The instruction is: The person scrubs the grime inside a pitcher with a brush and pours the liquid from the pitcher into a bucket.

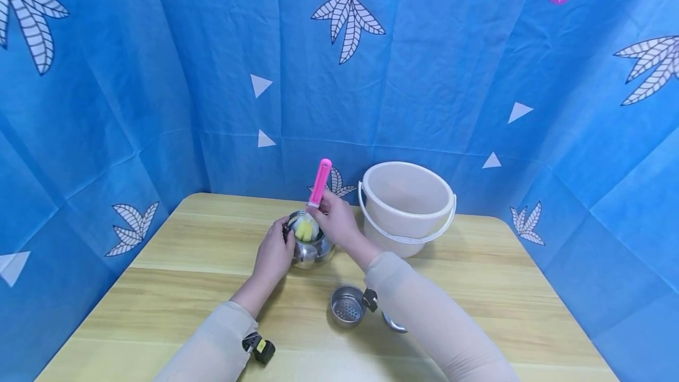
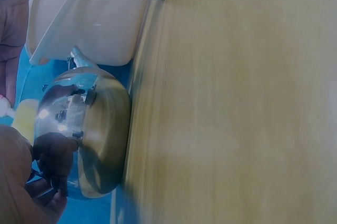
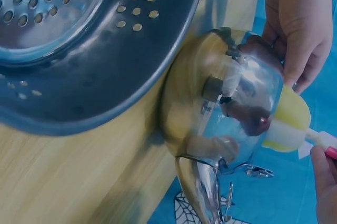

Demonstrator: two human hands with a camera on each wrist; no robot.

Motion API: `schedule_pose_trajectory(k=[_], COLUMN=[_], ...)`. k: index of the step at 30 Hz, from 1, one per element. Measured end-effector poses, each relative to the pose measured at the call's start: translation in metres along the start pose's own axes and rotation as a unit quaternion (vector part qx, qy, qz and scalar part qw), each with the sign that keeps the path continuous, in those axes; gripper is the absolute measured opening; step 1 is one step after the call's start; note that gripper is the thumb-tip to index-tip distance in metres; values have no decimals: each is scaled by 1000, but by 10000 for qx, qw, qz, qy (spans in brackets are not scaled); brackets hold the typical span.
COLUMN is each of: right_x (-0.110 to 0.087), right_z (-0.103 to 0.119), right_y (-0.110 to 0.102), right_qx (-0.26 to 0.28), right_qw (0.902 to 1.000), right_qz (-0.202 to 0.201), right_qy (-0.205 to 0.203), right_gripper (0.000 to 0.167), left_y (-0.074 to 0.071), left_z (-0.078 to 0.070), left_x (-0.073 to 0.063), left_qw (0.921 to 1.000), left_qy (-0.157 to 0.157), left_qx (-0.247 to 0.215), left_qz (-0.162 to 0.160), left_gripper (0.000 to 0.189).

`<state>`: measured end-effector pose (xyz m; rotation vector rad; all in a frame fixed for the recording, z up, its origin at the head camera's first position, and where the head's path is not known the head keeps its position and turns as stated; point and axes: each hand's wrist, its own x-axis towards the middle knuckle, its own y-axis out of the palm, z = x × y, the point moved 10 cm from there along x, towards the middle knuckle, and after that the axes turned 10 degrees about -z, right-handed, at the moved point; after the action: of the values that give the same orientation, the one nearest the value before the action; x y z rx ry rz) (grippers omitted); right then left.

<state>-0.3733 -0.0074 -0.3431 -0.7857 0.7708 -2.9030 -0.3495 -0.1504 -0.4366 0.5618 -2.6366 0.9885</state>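
I have the kettle [image 1: 306,255] near the far edge of the desk [image 1: 212,276], left of that edge's middle: round, mirror-bright steel, sitting upright. Up from its mouth comes the brush [image 1: 321,180], pink handle leaning right, yellow-and-white head partly inside. To the hands now: I see the left hand [image 1: 274,252] grasping the kettle at the left of its rim; across, the right hand [image 1: 336,217] pinches the brush just below the pink, thumb and fingers closed in.
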Motion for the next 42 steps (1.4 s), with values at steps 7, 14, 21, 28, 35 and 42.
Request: schedule_pose_trajectory(k=[7,14,21,28,35,42], right_x=[0,-2,-4,-4,-4,-3], right_z=[3,5,9,8,7,8], right_y=[1,2,4,3,3,3], right_qx=[-5,-113,-149,-169,-210,-251], right_qw=[9999,9997,9991,9994,9995,9992], right_qz=[-36,-58,-29,-5,35,75], right_qy=[-109,-232,-407,-309,-217,-315], right_gripper=[20,19,15,13,12,10], left_y=[0,1,0,0,-1,-1], left_z=[0,0,-1,-1,-1,-2], left_x=[0,-1,-2,-3,-3,-2], left_qw=[10000,10000,10000,10000,9999,9997], left_qy=[21,4,43,59,87,232], left_qx=[14,8,-4,6,6,7], left_qz=[12,35,49,60,58,-14], left_gripper=[48,48,48,47,47,46])
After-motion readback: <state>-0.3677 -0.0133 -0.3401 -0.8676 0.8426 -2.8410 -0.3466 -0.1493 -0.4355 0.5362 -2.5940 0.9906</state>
